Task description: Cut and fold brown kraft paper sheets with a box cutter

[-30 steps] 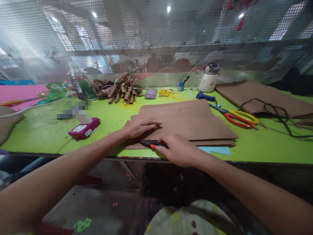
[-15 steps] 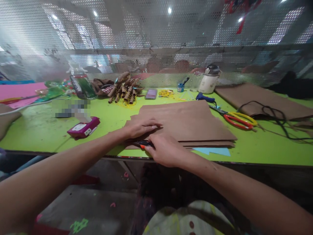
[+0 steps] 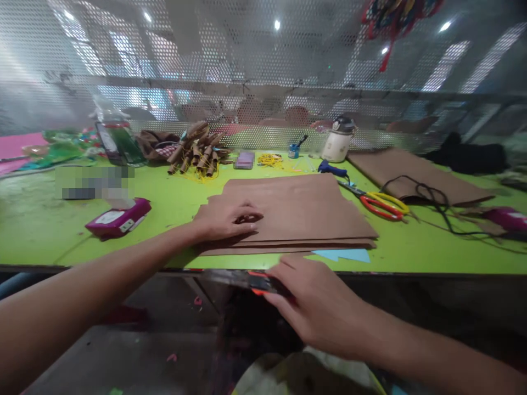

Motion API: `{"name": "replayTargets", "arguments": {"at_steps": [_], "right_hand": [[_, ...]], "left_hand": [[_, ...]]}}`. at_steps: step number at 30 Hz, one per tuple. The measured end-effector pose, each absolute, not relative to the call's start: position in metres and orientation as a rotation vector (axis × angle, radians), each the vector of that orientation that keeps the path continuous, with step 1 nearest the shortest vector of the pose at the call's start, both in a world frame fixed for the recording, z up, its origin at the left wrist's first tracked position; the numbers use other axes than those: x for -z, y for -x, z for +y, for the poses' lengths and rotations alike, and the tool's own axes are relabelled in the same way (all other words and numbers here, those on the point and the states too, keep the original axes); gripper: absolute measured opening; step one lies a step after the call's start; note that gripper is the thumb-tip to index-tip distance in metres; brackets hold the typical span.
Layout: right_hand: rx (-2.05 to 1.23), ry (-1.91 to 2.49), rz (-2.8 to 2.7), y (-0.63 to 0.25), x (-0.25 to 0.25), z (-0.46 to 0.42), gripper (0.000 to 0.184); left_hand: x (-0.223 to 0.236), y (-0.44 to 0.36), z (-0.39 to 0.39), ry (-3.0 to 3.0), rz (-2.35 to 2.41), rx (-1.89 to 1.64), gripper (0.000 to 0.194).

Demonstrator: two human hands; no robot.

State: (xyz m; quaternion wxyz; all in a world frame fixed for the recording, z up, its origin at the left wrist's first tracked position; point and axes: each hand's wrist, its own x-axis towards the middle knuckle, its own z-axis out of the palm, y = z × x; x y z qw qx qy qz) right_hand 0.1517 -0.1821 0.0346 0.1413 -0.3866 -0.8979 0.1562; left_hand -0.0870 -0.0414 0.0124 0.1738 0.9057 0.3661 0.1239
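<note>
A stack of brown kraft paper sheets (image 3: 304, 211) lies on the green tabletop close to its front edge. Resting on the left part of the stack is my left hand (image 3: 230, 222), fingers slightly bent, thumb apart, nothing held. My right hand (image 3: 313, 293) is closed around an orange and black utility knife (image 3: 260, 282). Its long blade, blurred, points left and is out in front of the table edge, apart from the paper. Light blue paper scraps (image 3: 343, 255) stick out under the front of the stack.
Scissors with red and yellow handles (image 3: 382, 206) and a blue-handled tool (image 3: 331, 168) lie right of the stack. A purple power strip (image 3: 119, 218) sits left. Behind are a bundle of brown paper rolls (image 3: 201, 151), a white bottle (image 3: 337, 141) and more brown paper (image 3: 420, 173).
My right hand has pulled the utility knife away from the stack's front left edge, down towards me. My left hand stays on the paper. The view has turned slightly right.
</note>
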Motion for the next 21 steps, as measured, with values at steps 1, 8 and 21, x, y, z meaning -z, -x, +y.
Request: {"name": "replayTargets", "arguments": {"at_steps": [1, 8, 21], "right_hand": [[-0.492, 1.158, -2.532, -0.173, -0.034, -0.189, 0.022], [0.013, 1.621, -1.856, -0.334, -0.023, -0.143, 0.029], [0.247, 1.838, -1.948, -0.340, 0.008, -0.024, 0.034]], "left_hand": [[-0.013, 0.087, -0.042, -2.598, 1.050, -0.366, 0.045], [-0.028, 0.074, -0.052, -2.825, 1.127, -0.229, 0.040], [-0.026, 0.033, -0.056, -2.802, 1.525, -0.106, 0.067]]}}
